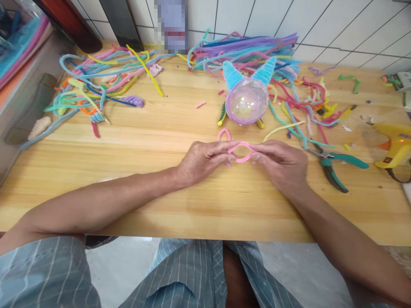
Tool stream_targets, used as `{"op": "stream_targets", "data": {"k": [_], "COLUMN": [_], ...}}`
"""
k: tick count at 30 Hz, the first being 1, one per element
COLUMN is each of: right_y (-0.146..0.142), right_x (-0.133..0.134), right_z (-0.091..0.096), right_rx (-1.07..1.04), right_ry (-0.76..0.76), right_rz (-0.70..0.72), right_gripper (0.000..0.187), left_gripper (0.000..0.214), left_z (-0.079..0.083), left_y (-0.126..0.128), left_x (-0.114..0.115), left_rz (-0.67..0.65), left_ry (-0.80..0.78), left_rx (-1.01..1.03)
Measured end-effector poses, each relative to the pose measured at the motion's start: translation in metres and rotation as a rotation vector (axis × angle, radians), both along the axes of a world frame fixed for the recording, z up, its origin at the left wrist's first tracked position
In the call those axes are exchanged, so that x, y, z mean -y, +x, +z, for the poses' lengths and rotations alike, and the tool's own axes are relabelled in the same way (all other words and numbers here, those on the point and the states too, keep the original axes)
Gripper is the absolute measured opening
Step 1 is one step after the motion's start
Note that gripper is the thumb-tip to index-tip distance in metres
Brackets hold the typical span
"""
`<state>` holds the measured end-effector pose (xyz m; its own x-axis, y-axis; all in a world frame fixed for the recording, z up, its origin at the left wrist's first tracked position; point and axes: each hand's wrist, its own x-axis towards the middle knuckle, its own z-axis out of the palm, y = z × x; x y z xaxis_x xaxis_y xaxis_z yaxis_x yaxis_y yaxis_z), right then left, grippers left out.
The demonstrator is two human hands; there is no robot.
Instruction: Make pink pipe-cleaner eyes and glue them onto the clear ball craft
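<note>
- L hand (205,159) & R hand (282,161): fingers pinched narrow, one at each end of pink loop (243,160).
- Loop: between hands, pointed oval; touching surface (160,209) or just above, can't tell.
- 2nd loop (224,130), also pink, just beyond L hand; joined or separate, can't tell.
- Clear orb (247,102) w/ blue ears (233,76): just beyond hands.
- Step (judged): shaping loop. Next move prob. calls for even pinch both ends, w/o flattening curve.
</note>
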<state>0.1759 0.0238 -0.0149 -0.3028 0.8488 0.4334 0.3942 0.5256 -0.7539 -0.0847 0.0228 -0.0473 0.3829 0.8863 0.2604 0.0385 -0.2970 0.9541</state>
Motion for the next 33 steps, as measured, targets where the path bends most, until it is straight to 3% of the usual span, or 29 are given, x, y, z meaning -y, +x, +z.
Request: {"op": "stream_targets", "data": {"k": [33], "right_y": [-0.0002], "right_x": [-0.0001], "right_z": [-0.0037], "right_rx": [0.025], "right_ry": [-0.024], "right_rz": [-0.037], "right_gripper": [0.017], "left_gripper": [0.040], "left_z": [0.0018], "left_y": [0.0008], "left_x": [0.0010], "left_rz": [-0.010], "left_ry": [-0.018], "left_rx": [0.063]}}
